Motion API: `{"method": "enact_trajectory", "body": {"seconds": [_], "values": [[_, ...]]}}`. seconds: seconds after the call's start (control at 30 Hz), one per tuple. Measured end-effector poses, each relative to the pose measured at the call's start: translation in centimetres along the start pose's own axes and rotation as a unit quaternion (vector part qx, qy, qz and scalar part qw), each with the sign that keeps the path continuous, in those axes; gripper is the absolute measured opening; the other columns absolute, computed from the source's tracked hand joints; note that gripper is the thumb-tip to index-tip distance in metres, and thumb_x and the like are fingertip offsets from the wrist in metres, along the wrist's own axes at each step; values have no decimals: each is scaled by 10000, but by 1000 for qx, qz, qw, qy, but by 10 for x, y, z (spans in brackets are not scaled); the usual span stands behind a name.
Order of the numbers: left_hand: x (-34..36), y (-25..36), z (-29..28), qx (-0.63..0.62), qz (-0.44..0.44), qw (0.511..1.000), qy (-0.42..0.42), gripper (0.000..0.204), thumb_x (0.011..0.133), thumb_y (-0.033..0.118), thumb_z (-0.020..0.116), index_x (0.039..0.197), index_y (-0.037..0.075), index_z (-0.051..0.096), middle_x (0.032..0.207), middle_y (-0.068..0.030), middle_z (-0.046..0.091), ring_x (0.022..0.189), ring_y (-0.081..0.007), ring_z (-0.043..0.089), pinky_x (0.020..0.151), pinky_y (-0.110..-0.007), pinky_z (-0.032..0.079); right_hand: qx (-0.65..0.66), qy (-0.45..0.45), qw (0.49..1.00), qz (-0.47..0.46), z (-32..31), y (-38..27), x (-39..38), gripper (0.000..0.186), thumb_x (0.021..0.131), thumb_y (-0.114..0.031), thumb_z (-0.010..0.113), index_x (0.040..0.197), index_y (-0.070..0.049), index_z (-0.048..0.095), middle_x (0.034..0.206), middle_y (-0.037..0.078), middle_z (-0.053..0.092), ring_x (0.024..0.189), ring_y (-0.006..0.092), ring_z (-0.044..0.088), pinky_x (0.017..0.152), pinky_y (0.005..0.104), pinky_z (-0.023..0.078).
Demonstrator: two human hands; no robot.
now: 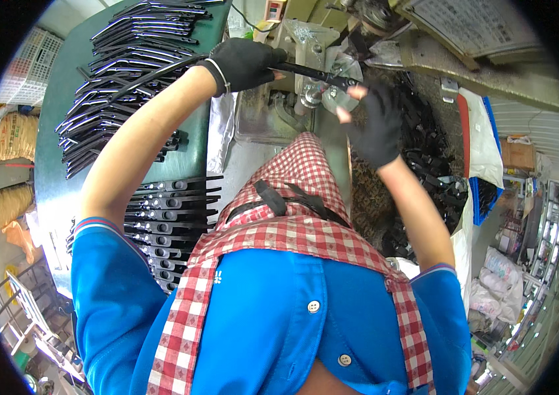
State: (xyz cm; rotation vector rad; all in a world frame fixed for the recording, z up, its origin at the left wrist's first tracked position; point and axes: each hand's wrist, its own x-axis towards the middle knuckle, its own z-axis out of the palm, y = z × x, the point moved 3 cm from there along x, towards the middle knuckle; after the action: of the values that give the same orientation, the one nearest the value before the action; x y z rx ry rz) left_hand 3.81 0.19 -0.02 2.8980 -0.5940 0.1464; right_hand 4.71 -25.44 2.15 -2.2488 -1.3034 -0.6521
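Note:
My left hand [243,64], in a black fingertip-less glove, is closed around a long black wiper arm [307,71]. Its thin end reaches back to the left over the stacked arms, and the thicker end lies over a metal press fixture [310,99]. At that thicker end is my right hand [379,125], gloved the same way and slightly blurred. Its thumb and a bare fingertip stand apart, with the fingertip close to the wiper arm's end; whether they touch I cannot tell.
Stacked black wiper arms [154,39] cover the green table [49,151] at left, with a second row [167,227] nearer me. Small black parts [424,178] lie heaped in a bin at right. A machine [477,66] stands behind; a blue-edged box [487,164] is far right.

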Motion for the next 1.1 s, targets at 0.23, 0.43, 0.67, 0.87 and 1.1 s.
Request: {"method": "enact_trajectory", "body": {"seconds": [0.23, 0.43, 0.67, 0.87, 1.1], "values": [[-6, -2, -4, -8, -3, 1000, 18, 262, 834, 329, 608, 1029, 154, 621, 817, -138, 642, 756, -341, 639, 643, -432, 508, 204, -171, 957, 118, 53, 5, -50, 125, 761, -90, 669, 868, -63, 612, 866, 84, 618, 839, 249, 605, 764, 353, 468], [-12, -6, -12, -13, -30, 999, -14, 317, 838, 385, 606, 1024, 128, 623, 842, -140, 647, 777, -349, 637, 664, -433, 507, 196, -169, 940, 224, 127, 92, -68, 193, 839, -173, 630, 972, -36, 605, 899, 89, 657, 822, 230, 646, 742, 327, 492], [-10, -4, -13, -48, -10, 999, 9, 450, 835, 450, 604, 1153, 134, 571, 860, -151, 650, 791, -345, 641, 671, -427, 505, -67, -396, 880, 252, 203, 159, -66, 501, 819, -418, 493, 1203, -105, 570, 1190, 161, 578, 1128, 308, 540, 935, 408, 436], [-12, 17, -22, -85, -18, 995, 42, 369, 851, 258, 597, 1217, 223, 571, 859, -141, 656, 748, -323, 645, 668, -410, 509, -123, -433, 836, 314, 145, 94, -6, 341, 770, -336, 586, 1050, -156, 661, 1064, 155, 638, 1046, 318, 586, 908, 408, 456], [-141, -3, -11, -92, -102, 987, -88, 310, 834, 228, 605, 1141, 186, 617, 784, -132, 650, 726, -320, 640, 644, -426, 500, -14, -279, 910, 305, 184, 152, -51, 388, 805, -411, 593, 977, -71, 664, 1009, 218, 634, 979, 365, 602, 821, 458, 470]]}}
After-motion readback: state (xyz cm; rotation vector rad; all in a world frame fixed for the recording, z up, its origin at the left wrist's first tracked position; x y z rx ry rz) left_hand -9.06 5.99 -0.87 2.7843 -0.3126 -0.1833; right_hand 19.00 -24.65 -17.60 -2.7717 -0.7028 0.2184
